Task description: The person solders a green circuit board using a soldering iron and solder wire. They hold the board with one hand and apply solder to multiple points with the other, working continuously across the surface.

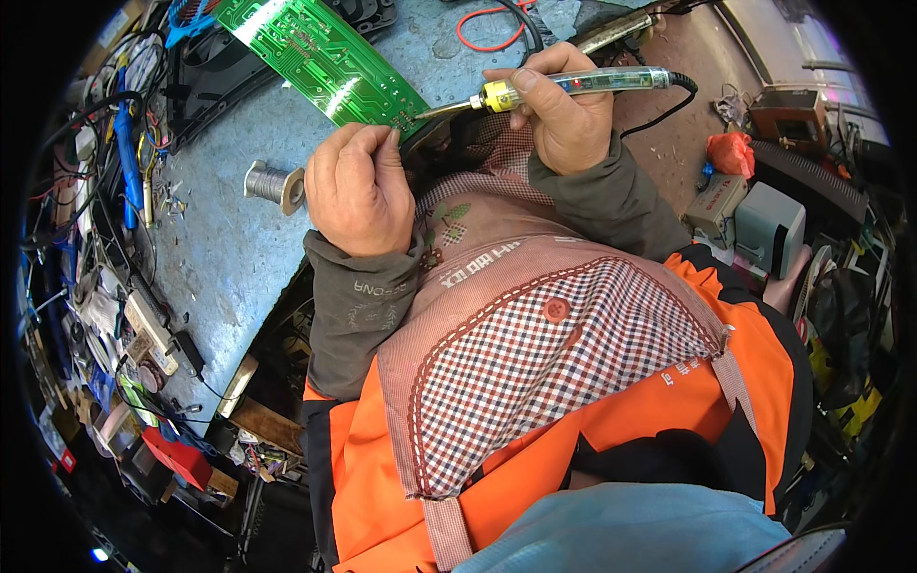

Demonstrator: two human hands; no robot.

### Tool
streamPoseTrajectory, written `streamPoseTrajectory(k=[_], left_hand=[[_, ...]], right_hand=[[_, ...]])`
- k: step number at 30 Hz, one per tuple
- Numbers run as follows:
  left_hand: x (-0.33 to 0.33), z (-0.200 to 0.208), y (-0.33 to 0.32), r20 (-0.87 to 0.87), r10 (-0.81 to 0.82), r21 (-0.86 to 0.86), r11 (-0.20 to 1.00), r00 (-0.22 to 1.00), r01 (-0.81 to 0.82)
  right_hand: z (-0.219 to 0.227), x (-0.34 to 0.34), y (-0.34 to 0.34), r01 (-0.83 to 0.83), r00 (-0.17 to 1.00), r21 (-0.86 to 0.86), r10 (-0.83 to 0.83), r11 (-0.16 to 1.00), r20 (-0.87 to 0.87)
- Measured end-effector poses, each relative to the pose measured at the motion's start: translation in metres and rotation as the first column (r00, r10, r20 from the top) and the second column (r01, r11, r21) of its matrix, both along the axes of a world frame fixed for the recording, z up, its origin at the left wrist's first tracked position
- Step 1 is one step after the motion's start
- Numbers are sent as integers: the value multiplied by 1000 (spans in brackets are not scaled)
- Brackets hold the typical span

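A green printed circuit board [320, 59] lies slantwise on the blue bench, its near right corner in front of me. My right hand [571, 113] is closed round a soldering iron [630, 78] with a clear handle and a yellow collar. The iron's metal tip points left and meets or hovers just over that corner; I cannot tell which. My left hand [361, 191] is closed in a pinch at the board's near edge, close to the tip. Whatever its fingertips hold is hidden or too small to make out. Left of this hand lies a spool of solder wire [274, 186].
Black plastic housing [215, 91] is on the bench [215, 263] beside the board. A red cable loop [492, 29] lies beyond. Tools and tangled cables crowd the left side, with a red box [178, 458] lower down. Boxes and a grey container [770, 227] stand at right.
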State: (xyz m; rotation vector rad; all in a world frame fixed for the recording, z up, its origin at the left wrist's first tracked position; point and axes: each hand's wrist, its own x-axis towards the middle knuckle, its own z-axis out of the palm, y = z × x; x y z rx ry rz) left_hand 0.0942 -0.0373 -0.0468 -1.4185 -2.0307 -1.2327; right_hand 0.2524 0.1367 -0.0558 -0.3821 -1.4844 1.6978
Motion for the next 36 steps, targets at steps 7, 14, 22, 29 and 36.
streamPoseTrajectory(k=[7,14,22,29,36], left_hand=[[-1,-1,1,-10,-1,-3,1000,1000,1],[2,7,-1,-15,-2,-54,999,1000,1],[-1,-1,1,-9,2,-11,1000,1000,-2],[-1,0,1,-3,-6,-15,1000,1000,6],[0,1,1,5,-4,-10,1000,1000,4]], right_hand=[[0,-1,-1,3,1000,-11,-3,1000,-8],[2,-1,-2,7,1000,-19,-7,1000,0],[0,-1,1,-5,999,-54,3,999,-40],[-4,-2,4,-8,997,-59,3,998,-78],[1,-1,2,-16,999,-32,15,999,-32]])
